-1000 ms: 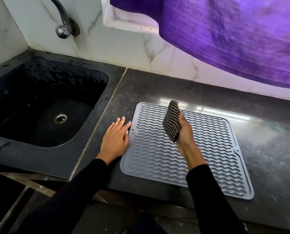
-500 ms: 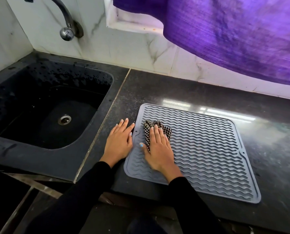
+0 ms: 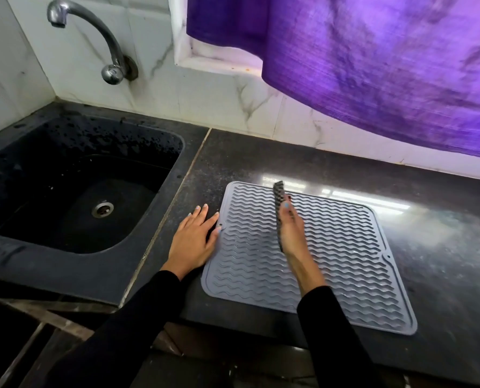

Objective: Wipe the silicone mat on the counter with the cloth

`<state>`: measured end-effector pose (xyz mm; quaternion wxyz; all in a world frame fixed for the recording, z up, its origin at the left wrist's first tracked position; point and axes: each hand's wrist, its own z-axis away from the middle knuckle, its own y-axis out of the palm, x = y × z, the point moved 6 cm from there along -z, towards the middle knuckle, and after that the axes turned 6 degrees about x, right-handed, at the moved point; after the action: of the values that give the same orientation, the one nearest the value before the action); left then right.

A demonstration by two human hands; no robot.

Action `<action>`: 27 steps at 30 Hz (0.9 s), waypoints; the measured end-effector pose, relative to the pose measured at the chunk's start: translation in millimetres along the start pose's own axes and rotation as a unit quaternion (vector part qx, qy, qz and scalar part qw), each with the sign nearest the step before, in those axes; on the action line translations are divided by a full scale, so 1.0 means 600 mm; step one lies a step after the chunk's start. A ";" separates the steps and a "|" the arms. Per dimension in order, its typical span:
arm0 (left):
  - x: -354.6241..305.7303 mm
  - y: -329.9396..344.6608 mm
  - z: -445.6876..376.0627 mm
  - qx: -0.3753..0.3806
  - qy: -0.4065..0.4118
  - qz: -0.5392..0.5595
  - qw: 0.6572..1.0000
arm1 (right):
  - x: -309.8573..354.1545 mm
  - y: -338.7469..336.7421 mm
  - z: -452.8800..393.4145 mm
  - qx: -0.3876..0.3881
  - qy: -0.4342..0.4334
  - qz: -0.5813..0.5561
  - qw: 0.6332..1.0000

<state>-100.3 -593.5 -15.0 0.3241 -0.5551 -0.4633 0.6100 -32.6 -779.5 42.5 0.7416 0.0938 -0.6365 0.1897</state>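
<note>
Head view: grey silicone mat [image 3: 331, 264] flat on dark counter [image 3: 443, 247], centre-right of frame. Right hand [image 3: 292, 233] over mat's middle, gripping checked cloth [image 3: 278, 203] held edge-on. Left hand [image 3: 194, 239] flat, fingers straight, touching mat's left edge beside sink [image 3: 65, 191].

Head cam, 1 view: looks fwd/down, close over dark speckled stone counter [image 3: 443, 264], black sink [image 3: 23, 264] at left.

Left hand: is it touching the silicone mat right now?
Touching. In the head view the left hand lies flat on the counter, its fingertips resting against the left edge of the silicone mat.
</note>
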 end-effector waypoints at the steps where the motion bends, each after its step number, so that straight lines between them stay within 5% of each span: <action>1: 0.001 0.001 0.000 0.002 -0.001 -0.003 1.000 | 0.000 0.018 0.002 0.018 -0.015 0.123 0.992; 4: 0.001 0.003 -0.001 0.000 -0.005 -0.011 1.000 | -0.034 0.087 0.013 0.087 -0.069 0.425 0.898; 7: -0.002 0.005 -0.002 -0.011 -0.004 -0.022 1.000 | -0.070 0.115 0.021 0.066 -0.102 0.566 0.815; 14: -0.001 0.008 -0.005 -0.020 -0.009 -0.036 0.999 | -0.079 0.108 -0.004 0.113 -0.067 0.540 0.831; 18: -0.001 0.006 -0.003 -0.025 -0.009 -0.028 0.999 | -0.074 0.094 -0.019 0.153 -0.017 0.404 0.902; 21: -0.003 0.003 -0.001 -0.018 -0.008 -0.015 1.000 | -0.055 0.079 -0.017 0.134 0.031 0.101 0.985; 24: -0.002 -0.003 -0.003 -0.009 -0.008 0.013 1.000 | -0.024 0.035 -0.005 0.088 0.075 -0.215 0.970; 27: -0.002 -0.023 -0.018 -0.031 -0.020 0.032 0.999 | 0.000 -0.012 -0.007 -0.008 0.006 -0.257 0.966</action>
<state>-91.2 -587.2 -1.3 0.2778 -0.5667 -0.4704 0.6168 -25.7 -784.5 42.3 0.7699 0.2472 -0.5882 -0.0121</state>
